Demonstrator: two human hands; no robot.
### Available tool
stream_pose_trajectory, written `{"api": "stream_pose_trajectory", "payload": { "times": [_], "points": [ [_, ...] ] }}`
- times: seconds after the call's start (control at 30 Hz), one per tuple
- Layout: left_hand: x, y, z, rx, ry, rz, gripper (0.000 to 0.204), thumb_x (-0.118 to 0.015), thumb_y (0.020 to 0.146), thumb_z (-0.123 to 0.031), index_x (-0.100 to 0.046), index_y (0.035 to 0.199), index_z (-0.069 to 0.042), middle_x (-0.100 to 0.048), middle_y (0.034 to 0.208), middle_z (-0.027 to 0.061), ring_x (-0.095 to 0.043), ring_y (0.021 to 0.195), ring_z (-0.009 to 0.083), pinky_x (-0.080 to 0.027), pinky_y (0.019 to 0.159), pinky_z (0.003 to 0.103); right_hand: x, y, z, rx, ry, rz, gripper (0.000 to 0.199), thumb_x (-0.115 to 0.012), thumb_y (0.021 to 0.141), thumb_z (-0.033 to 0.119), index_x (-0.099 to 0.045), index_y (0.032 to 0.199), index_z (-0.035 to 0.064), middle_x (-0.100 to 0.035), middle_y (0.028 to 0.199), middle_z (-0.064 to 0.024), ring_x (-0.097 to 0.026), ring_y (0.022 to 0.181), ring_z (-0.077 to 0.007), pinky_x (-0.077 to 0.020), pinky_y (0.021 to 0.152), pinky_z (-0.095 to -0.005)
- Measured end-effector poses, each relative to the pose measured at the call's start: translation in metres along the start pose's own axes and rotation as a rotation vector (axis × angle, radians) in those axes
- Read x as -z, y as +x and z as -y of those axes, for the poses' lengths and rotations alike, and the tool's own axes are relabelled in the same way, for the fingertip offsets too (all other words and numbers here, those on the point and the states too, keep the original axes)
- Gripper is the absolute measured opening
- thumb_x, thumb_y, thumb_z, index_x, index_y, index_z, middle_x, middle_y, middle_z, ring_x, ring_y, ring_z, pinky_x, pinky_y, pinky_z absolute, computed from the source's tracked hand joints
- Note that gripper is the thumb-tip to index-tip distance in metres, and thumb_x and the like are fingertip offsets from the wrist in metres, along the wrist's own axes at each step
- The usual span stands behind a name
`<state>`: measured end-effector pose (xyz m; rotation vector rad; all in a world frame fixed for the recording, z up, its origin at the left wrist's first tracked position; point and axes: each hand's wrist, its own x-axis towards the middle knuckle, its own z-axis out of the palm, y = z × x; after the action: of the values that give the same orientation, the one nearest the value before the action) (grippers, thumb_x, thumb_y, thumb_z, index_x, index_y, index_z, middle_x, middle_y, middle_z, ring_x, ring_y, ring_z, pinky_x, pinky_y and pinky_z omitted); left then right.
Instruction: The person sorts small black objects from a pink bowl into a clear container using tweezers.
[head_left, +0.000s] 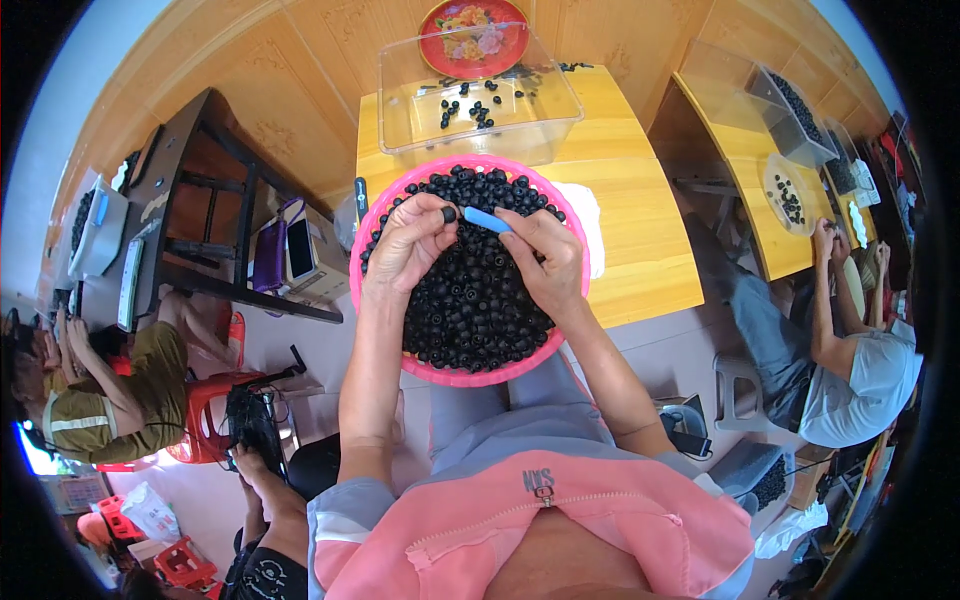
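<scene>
Between the thumb and fingertips of my left hand (406,242) is a small, round black part (449,214). My right hand (548,258) grips a slim light-blue tool (486,219), its end close to the black part; whether they touch I cannot tell, and the tool's tip is too small to make out. Both hands are over a round pink basket (470,378), which rests partly above my lap against the table. Loose black parts (470,310) of the same kind, many with a hole, fill it.
Behind the basket, a clear plastic bin (555,140) with scattered black parts stands on the yellow wooden table (640,230). A red floral tray (438,50) leans beyond it. White cloth (594,235) lies right of the basket. People work at tables on both sides.
</scene>
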<state>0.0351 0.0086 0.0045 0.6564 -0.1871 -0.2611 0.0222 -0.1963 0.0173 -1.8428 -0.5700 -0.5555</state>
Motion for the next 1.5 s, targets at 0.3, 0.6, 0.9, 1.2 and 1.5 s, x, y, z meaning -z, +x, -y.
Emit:
{"api": "stream_pose_trajectory", "payload": {
  "times": [0.3,0.6,0.9,1.2,1.5],
  "points": [
    [-0.0063,-0.0009,0.0002,-0.023,0.020,-0.054,0.012,-0.063,0.081,0.003,-0.062,0.092,-0.003,-0.066,0.093,0.0103,-0.065,0.079,0.0180,-0.057,0.073,0.029,-0.0024,-0.0010,-0.0011,0.052,0.014,0.039,0.026,-0.070,0.074,0.002,-0.068,0.100,0.0018,-0.055,0.068,-0.0095,-0.053,0.061,-0.0226,-0.0419,0.055,-0.0328],
    [-0.0100,-0.0026,-0.0009,-0.047,0.050,-0.051,0.013,-0.063,0.081,0.004,-0.062,0.092,-0.003,-0.065,0.094,0.0108,-0.065,0.080,0.0188,-0.057,0.074,0.031,-0.0024,-0.0010,-0.0011,0.036,0.003,0.035,0.026,-0.070,0.074,0.002,-0.068,0.100,0.0025,-0.055,0.067,-0.0097,-0.054,0.061,-0.0230,-0.0422,0.055,-0.0334],
    [-0.0089,-0.0016,0.0018,-0.097,0.090,-0.071,0.013,-0.063,0.081,0.004,-0.062,0.092,-0.002,-0.064,0.096,0.0106,-0.064,0.083,0.0180,-0.056,0.075,0.031,-0.0023,-0.0014,-0.0008,0.041,0.006,0.032,0.026,-0.070,0.073,0.002,-0.068,0.099,0.0023,-0.055,0.067,-0.0094,-0.053,0.060,-0.0229,-0.0422,0.055,-0.0331],
    [-0.0091,-0.0017,0.0023,-0.107,0.101,-0.088,0.014,-0.063,0.080,0.005,-0.062,0.091,-0.004,-0.064,0.097,0.0094,-0.064,0.085,0.0183,-0.057,0.075,0.032,-0.0023,-0.0016,0.0001,0.025,0.011,0.038,0.026,-0.070,0.074,0.002,-0.068,0.099,0.0023,-0.054,0.067,-0.0092,-0.053,0.060,-0.0223,-0.0420,0.055,-0.0329],
    [-0.0075,-0.0024,0.0021,-0.085,0.064,-0.055,0.013,-0.063,0.081,0.005,-0.063,0.090,-0.004,-0.064,0.096,0.0088,-0.064,0.083,0.0187,-0.057,0.074,0.032,-0.0020,-0.0018,0.0009,0.048,-0.012,0.030,0.027,-0.069,0.074,0.002,-0.067,0.101,0.0029,-0.053,0.066,-0.0088,-0.052,0.061,-0.0220,-0.0418,0.055,-0.0332]
  ]
}}
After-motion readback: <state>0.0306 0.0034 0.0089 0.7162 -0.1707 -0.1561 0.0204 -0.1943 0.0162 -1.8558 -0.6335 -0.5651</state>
